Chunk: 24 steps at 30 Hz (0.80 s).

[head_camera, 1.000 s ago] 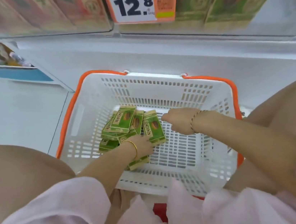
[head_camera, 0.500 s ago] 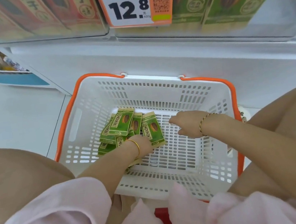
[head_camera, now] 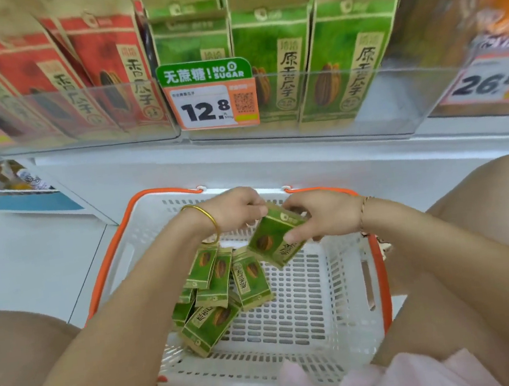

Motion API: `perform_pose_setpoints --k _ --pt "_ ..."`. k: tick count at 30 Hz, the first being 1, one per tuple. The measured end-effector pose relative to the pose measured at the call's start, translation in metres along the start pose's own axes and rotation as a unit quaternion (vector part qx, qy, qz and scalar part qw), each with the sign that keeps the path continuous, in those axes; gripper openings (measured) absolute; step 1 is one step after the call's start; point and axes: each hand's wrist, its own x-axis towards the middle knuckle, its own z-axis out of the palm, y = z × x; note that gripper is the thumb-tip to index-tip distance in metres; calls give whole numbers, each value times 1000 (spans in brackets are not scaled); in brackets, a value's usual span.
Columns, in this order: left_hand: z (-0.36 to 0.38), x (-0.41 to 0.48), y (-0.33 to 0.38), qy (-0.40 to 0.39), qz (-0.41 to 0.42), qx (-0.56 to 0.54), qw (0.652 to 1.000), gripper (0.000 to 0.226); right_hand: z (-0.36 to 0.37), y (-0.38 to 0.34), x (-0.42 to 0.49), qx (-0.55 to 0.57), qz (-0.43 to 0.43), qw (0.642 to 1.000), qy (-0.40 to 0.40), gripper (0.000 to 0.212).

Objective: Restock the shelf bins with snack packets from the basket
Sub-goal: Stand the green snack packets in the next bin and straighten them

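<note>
A white plastic basket [head_camera: 344, 320] with an orange rim sits on the floor between my knees. Several small green snack packets [head_camera: 224, 290] lie piled in its left half. Above the basket's far side, both hands hold one green packet [head_camera: 274, 240] lifted clear of the pile. My left hand [head_camera: 233, 210] pinches its upper left corner. My right hand [head_camera: 321, 216] grips its right side, thumb on the front face. Directly ahead is the clear shelf bin [head_camera: 315, 100] with large green packets standing inside.
A second clear bin [head_camera: 59, 121] at left holds red packets. A price tag reading 12.8 [head_camera: 212, 104] hangs between the bins, another tag [head_camera: 487, 81] at right. The white shelf base [head_camera: 274, 157] runs behind the basket. A low bin [head_camera: 2, 184] of mixed sweets sits far left.
Both hands rose out of the basket's bottom with one green packet held between them. The view tilted upward, bringing the shelf bins into sight.
</note>
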Motion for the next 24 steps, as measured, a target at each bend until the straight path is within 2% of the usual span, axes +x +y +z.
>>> perform_pose_setpoints --k 3,5,8,10,12,16,19,22,24 --pt "-11 -17 36 26 17 -105 994 27 -28 -10 -27 56 -14 997 46 12" --pt "-18 -28 61 40 44 -119 991 25 -49 -17 -49 71 -29 994 72 4" --pt "-28 -45 98 81 95 -76 989 13 -76 -25 -83 116 -53 985 116 11" --pt "-31 -51 120 85 120 -52 988 30 -91 -29 -105 146 -71 975 152 10" --pt "-33 -55 143 89 147 -47 984 30 -103 -32 -124 177 -91 960 196 11" --pt "-38 -59 185 154 212 -79 962 22 -121 -37 -157 230 -134 913 308 26" --pt "-44 -62 214 214 272 -97 933 24 -137 -46 -176 186 -172 879 404 32" --pt "-50 -60 239 273 335 -145 890 26 -157 -57 -190 131 -222 815 520 32" --pt "-57 -53 249 349 322 -75 877 33 -167 -62 -192 78 -227 772 589 27"
